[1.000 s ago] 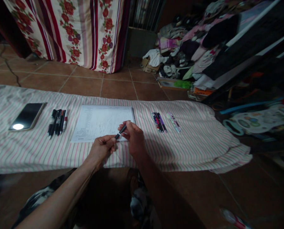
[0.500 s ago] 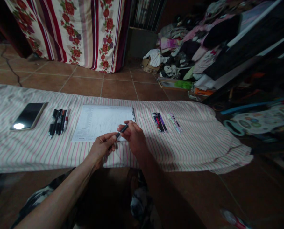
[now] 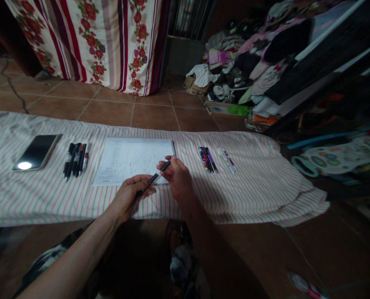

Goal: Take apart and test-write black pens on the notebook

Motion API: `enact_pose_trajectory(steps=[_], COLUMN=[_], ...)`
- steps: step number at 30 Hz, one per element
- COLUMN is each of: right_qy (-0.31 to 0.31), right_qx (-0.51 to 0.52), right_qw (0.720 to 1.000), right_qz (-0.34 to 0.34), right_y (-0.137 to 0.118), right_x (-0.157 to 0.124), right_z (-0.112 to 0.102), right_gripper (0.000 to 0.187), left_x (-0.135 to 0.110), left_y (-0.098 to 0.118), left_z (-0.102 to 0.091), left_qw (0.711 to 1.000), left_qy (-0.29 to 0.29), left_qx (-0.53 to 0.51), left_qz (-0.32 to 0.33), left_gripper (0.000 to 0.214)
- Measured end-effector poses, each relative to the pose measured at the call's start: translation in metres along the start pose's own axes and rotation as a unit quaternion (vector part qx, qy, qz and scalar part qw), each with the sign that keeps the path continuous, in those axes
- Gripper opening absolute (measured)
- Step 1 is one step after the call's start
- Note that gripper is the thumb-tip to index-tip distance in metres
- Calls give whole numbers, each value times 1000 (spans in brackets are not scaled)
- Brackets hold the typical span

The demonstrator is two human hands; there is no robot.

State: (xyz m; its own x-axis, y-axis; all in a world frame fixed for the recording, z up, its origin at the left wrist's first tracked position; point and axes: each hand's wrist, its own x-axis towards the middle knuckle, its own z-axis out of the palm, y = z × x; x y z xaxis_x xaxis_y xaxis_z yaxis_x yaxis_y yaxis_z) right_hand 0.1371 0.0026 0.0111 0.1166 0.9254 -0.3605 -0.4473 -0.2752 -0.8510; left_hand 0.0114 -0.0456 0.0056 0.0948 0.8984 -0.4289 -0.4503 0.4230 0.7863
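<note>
Pen [image 3: 154,177] held above near edge of notebook [image 3: 132,160] on striped cloth [image 3: 250,182]: lower end pinched by left hand [image 3: 130,195], upper end by right hand [image 3: 178,178]. Hands drawn further apart than half second ago (more barrel exposed between them).

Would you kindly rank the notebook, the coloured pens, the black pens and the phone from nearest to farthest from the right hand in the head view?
1. The notebook, directly beside the right hand gripping a pen.
2. The coloured pens, to its right.
3. The black pens, left of the notebook.
4. The phone, farthest left.
</note>
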Motion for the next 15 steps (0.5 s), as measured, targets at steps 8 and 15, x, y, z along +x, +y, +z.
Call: enact_pose_trajectory(steps=[8, 15], right_qy=[10, -9], right_qx=[12, 14], right_qw=[1000, 1000], right_qz=[8, 11], right_y=[4, 14], right_x=[4, 13], right_z=[-1, -3], right_gripper=[18, 18], left_x=[3, 8], left_y=[-3, -1], left_z=[-5, -9], left_qw=[1000, 999], left_qy=[10, 13], left_qx=[9, 34], left_qz=[12, 32], left_gripper=[17, 22])
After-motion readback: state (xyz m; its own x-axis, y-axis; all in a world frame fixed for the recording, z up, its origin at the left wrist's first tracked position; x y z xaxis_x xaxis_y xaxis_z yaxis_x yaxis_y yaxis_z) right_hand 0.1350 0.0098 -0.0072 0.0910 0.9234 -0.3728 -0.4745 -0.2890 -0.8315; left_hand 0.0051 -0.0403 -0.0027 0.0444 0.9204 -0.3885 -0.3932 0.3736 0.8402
